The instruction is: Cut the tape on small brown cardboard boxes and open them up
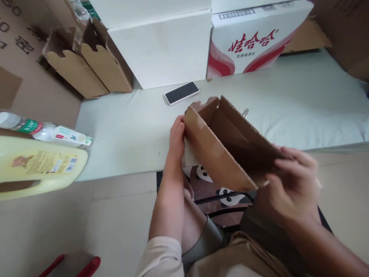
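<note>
Pale tabletop (121, 130) stretching across the middle, tan floor below, cardboard stacked behind. Far left: big yellow jug (37, 165) lying on its side, handle down, contents not visible; just above it a clear plastic bottle (46, 130) with green and white label, also lying flat. Behind, at upper left, two folded brown carton pieces (92, 67) with scalloped edges, standing tilted against a plain white box (161, 46). Black-screened phone (182, 92) flat on the table in front of that box. Next to it a white box with red characters (253, 38).

Centre: left hand (176, 136), forearm rising straight from the lap, fingers curled over the near-left corner of a brown cardboard box (227, 150), gripping it. Box held tilted at the table's near edge, open toward the camera, inside shadowed and seemingly empty, strip of tape at its left corner. Right hand (291, 181) clamped on the box's lower right end, fingers wrapped over the rim, thumb underneath, slightly blurred.
</note>
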Action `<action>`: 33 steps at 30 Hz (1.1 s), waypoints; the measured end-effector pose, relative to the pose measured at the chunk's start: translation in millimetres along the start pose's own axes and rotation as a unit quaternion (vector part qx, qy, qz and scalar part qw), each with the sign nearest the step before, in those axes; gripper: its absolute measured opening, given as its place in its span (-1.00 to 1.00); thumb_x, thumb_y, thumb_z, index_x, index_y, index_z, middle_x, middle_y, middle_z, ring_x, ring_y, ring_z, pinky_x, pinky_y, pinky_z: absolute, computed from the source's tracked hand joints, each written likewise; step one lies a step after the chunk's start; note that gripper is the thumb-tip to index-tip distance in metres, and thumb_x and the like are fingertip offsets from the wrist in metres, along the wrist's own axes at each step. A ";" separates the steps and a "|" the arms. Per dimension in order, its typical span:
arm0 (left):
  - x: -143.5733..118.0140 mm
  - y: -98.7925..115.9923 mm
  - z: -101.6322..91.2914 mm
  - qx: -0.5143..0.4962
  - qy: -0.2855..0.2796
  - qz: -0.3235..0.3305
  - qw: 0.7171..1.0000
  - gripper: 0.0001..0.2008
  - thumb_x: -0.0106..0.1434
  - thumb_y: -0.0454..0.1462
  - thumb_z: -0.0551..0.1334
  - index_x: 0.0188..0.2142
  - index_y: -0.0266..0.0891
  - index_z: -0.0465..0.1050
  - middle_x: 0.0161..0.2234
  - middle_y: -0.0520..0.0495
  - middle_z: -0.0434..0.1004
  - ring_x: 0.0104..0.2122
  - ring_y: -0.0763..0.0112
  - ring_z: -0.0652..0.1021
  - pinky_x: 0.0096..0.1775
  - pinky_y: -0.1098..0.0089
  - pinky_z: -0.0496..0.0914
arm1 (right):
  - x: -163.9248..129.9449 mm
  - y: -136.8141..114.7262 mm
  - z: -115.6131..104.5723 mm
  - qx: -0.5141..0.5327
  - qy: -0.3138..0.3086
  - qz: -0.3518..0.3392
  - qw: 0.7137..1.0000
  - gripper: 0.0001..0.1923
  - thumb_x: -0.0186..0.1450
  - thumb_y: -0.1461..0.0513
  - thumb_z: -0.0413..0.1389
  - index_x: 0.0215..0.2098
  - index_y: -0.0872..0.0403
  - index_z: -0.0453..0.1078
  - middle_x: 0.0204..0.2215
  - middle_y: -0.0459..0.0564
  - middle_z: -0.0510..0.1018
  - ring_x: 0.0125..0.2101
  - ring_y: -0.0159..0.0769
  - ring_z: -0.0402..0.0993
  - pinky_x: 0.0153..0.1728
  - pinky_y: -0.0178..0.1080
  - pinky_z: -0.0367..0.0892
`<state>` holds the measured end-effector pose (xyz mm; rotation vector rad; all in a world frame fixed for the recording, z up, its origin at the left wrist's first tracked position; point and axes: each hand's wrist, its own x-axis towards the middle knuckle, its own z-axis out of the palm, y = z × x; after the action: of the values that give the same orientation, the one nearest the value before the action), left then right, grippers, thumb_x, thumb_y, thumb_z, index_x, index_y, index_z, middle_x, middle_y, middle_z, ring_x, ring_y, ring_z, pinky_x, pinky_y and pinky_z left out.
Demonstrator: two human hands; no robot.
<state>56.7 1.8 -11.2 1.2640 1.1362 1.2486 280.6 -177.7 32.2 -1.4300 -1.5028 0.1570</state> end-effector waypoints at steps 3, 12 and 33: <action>3.6 -3.0 -4.0 -0.080 0.023 0.079 0.993 -0.46 0.28 0.24 0.06 -0.14 -0.10 0.46 -0.07 -0.13 0.59 0.05 0.20 0.57 0.05 0.24 0.45 | 21.5 19.6 11.3 0.059 0.044 0.091 0.993 -0.61 0.37 0.06 0.13 0.16 -0.37 0.32 0.17 -0.02 0.43 0.25 0.02 0.38 0.25 0.18 0.36; 3.3 16.8 -31.2 -0.027 0.120 0.166 0.978 -0.28 0.24 0.34 -0.03 0.13 -0.02 0.40 0.19 -0.11 0.46 0.27 0.07 0.42 0.26 0.13 0.34 | 91.8 30.8 43.5 0.067 -0.086 -0.077 0.991 -0.65 0.39 -0.14 0.01 -0.22 -0.08 0.36 0.00 0.09 0.47 0.11 -0.01 0.43 0.14 0.12 0.35; 13.5 30.4 -9.2 -0.092 0.238 0.277 0.926 -0.70 0.20 -0.05 0.07 -0.54 -0.17 0.18 -0.79 0.15 0.16 -0.77 0.52 0.20 -0.37 0.35 0.38 | 91.4 84.8 84.1 0.218 -0.056 -0.083 0.971 -0.56 0.51 0.05 -0.12 0.30 -0.18 0.29 0.00 0.02 0.50 0.03 -0.15 0.44 0.14 0.03 0.38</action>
<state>47.3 13.4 20.0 1.2111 0.9790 2.1246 297.8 -36.1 -15.3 -0.9536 -1.5554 0.4419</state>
